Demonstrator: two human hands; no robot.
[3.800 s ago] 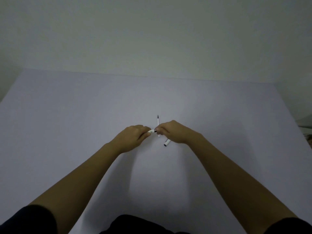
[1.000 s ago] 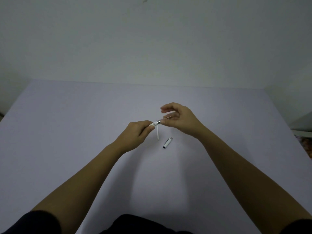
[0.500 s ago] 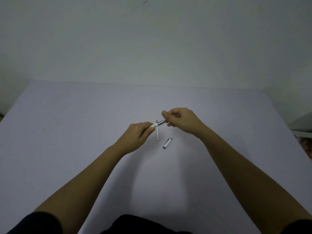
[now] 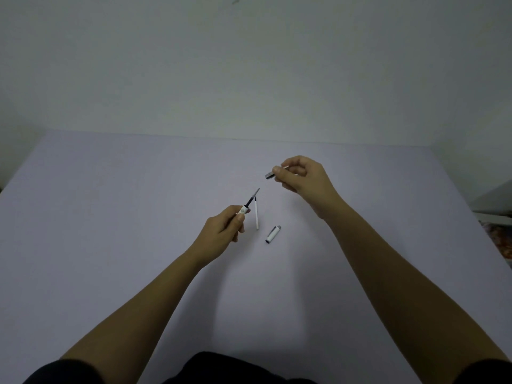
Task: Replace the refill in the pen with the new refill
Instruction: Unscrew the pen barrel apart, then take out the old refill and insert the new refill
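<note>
My left hand (image 4: 221, 232) grips the white pen barrel (image 4: 242, 210) at its end, and a dark refill (image 4: 253, 197) sticks out of it, pointing up and right. My right hand (image 4: 303, 177) is raised farther right and pinches the pen's silver-grey front section (image 4: 269, 175), pulled clear of the barrel. On the table between my hands lies a thin white refill (image 4: 256, 214), nearly upright in the view. The white pen cap (image 4: 273, 234) lies just right of it.
The pale lilac table (image 4: 110, 217) runs back to a plain wall. Past the table's right edge some objects (image 4: 498, 217) show, too dim to make out.
My right hand has pulled the front section off the barrel and moved up and right. The old refill now stands bare out of the barrel in my left hand.
</note>
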